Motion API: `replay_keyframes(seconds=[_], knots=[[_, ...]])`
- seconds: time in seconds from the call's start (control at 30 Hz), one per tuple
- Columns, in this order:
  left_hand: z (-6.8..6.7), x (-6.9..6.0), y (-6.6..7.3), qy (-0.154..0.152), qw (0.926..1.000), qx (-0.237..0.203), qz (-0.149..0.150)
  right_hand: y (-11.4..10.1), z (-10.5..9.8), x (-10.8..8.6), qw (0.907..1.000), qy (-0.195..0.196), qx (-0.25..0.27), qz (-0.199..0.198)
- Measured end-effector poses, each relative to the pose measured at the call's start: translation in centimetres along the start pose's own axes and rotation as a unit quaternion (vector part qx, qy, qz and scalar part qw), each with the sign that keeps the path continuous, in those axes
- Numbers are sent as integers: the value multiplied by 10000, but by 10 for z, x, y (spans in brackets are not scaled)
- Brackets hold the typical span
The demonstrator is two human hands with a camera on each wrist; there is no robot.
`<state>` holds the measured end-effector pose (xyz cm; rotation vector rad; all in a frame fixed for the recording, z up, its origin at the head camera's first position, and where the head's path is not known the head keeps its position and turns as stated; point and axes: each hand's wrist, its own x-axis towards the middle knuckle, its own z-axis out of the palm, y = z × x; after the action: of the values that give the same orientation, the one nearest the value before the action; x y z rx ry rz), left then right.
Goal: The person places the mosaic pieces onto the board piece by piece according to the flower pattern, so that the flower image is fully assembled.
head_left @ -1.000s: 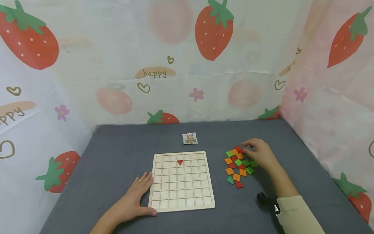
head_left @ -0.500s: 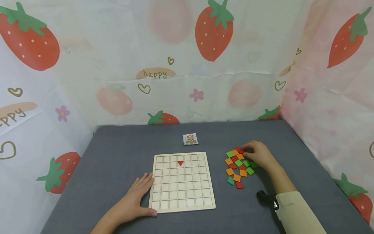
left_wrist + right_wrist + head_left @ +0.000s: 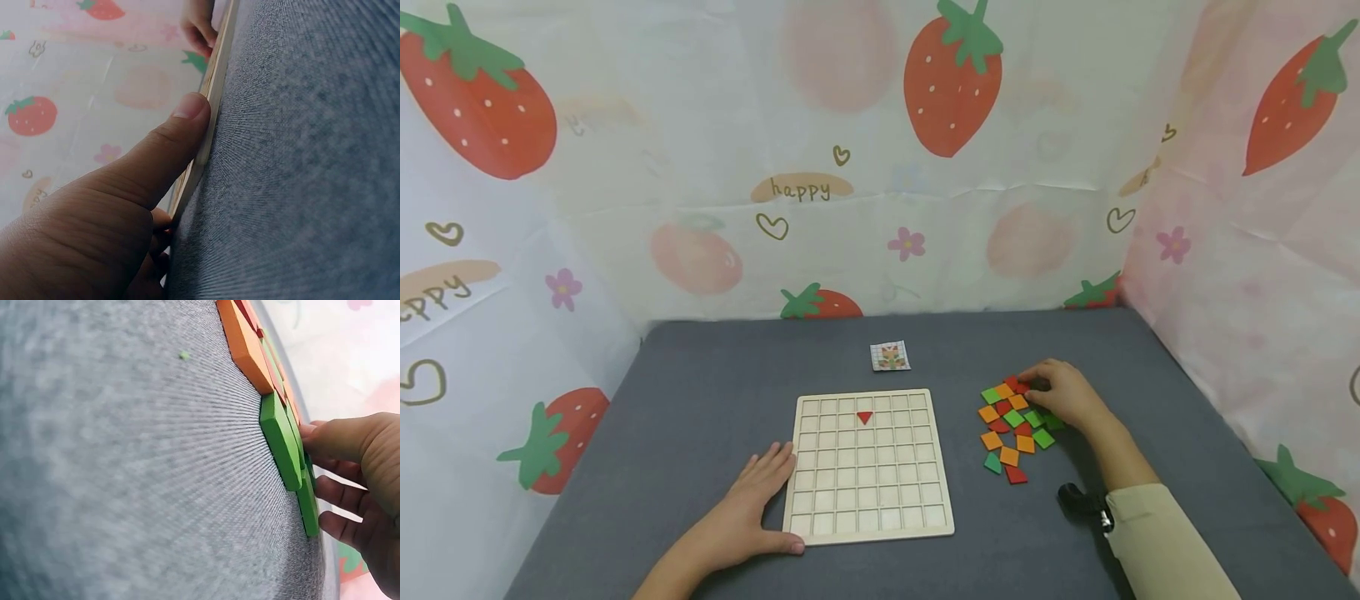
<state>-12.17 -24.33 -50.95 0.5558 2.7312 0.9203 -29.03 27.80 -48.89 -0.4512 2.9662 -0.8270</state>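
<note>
The left hand (image 3: pixel 751 504) lies at the left side of the pale gridded board (image 3: pixel 877 479), its fingers extended against the left edge and its thumb at the near left corner; it touches the board without gripping it. A red triangle (image 3: pixel 865 417) sits in the board near its far edge, well apart from both hands.

To the right of the board, the loose tiles (image 3: pixel 1013 418) in orange, green and red lie in a cluster on the gray cloth (image 3: pixel 722 375). The right hand (image 3: pixel 1067 396) is over the far right part of that cluster, its fingers partly bent. Its thumb and index finger are parted about a red tile (image 3: pixel 1022 388); whether they pinch it, I cannot tell. Green tiles lie just beneath this hand. A small patterned card (image 3: pixel 890 357) lies beyond the board's far edge.
</note>
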Motion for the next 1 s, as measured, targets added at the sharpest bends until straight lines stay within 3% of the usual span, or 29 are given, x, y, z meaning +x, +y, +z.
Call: replay_keyframes(seconds=[0.77,1.0], knots=[[0,0,1,51,10000,27,22,3,-6,0,9990,-302,-305,-132],[1,-1,0,60,10000,27,44,5,-5,0,9989,-232,-348,-193]])
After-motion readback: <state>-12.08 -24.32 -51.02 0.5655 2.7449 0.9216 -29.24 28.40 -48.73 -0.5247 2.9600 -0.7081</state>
